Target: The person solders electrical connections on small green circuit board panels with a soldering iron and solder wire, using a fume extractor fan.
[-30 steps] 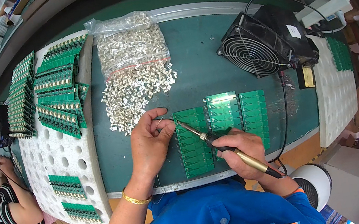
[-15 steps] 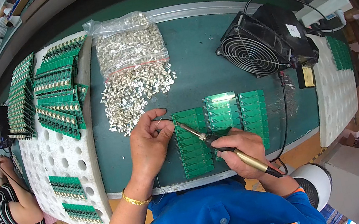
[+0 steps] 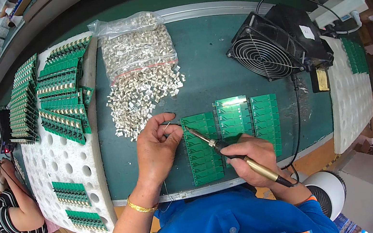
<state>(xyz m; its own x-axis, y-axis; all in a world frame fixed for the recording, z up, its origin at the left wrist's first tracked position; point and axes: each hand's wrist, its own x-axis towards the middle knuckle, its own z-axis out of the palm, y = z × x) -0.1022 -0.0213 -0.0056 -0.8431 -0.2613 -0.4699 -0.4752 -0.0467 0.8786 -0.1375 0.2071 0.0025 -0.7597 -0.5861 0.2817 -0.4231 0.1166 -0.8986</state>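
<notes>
My right hand (image 3: pixel 252 158) grips a soldering iron (image 3: pixel 247 158) by its dark and gold handle. The iron's tip reaches the upper left edge of the leftmost green circuit board panel (image 3: pixel 203 155). Beside that same edge, my left hand (image 3: pixel 155 143) pinches a thin strand of solder wire (image 3: pixel 167 126) between thumb and fingers, its end close to the iron's tip. Two more green panels, a middle one (image 3: pixel 233 123) and a right one (image 3: pixel 267 125), lie alongside. The right hand is over the lower part of the middle panel.
An opened clear bag (image 3: pixel 137 51) spills small white connectors (image 3: pixel 133 105) behind my left hand. A black fan (image 3: pixel 262 53) stands back right. White foam boards (image 3: pixel 65 167) at left hold stacked circuit boards (image 3: pixel 57 88). Another person (image 3: pixel 18 211) works at far left.
The whole view has shifted very slightly. Both hands, the soldering iron and the wire stay in nearly the same place at the panel's edge.
</notes>
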